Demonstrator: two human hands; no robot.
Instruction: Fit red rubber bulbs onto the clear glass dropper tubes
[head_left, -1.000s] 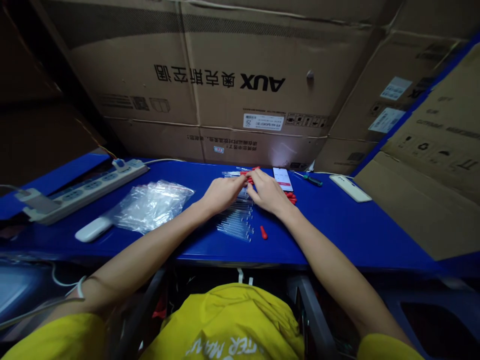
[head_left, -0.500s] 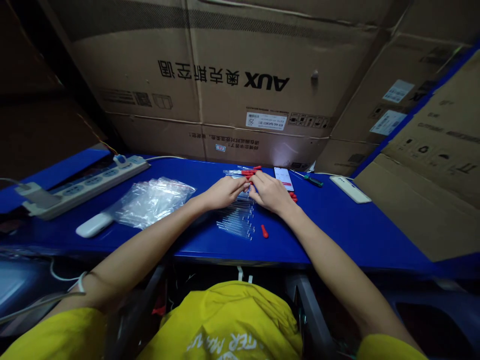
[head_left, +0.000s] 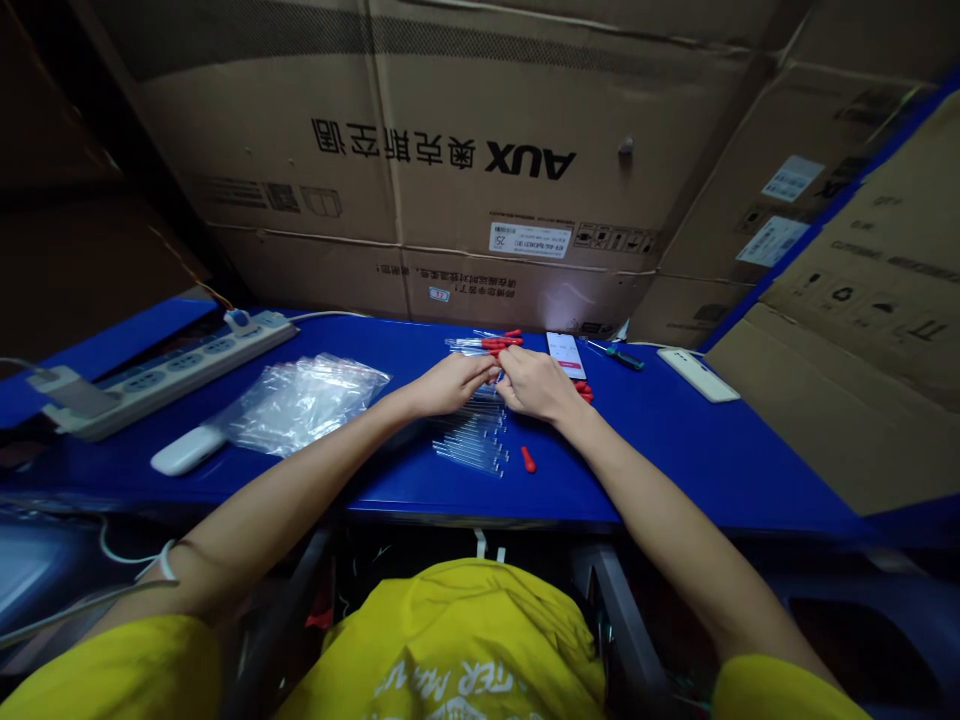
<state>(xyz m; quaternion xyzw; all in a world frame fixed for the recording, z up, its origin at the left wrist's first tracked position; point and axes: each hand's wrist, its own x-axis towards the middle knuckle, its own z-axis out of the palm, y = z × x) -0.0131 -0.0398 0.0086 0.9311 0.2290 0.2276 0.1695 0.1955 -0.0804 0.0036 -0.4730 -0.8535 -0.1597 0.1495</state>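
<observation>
- Clear tubes point(head_left: 471, 448) lie side by side on the blue table point(head_left: 690, 450), in the head view, running from the near side up under the hands.
- Left hand point(head_left: 450, 385) and right hand point(head_left: 536, 385) meet at the fingertips over the far part of that row; the right fingers look more tightly curled than 0.5 s ago, while the left hand has hardly shifted.
- Both sets of fingers are drawn together, but the spot where they meet is too small and covered to show what is pinched, so I cannot tell what either hand grips.
- Just beyond the fingers, red-ended tubes point(head_left: 502, 343) lie at the far side, more exposed than 1 s ago, when the hands covered part of them.
- 1 lone red bulb point(head_left: 529, 460) stays at the near right of the row, apart from both hands; more red bulbs point(head_left: 584, 390) show beside the right wrist, near the lit phone point(head_left: 566, 355).
- Plastic bags point(head_left: 307, 405) at the left are unmoved.
- My reading: the change is a tightened hold or small finger adjustment, so the handwork seems unfinished.
</observation>
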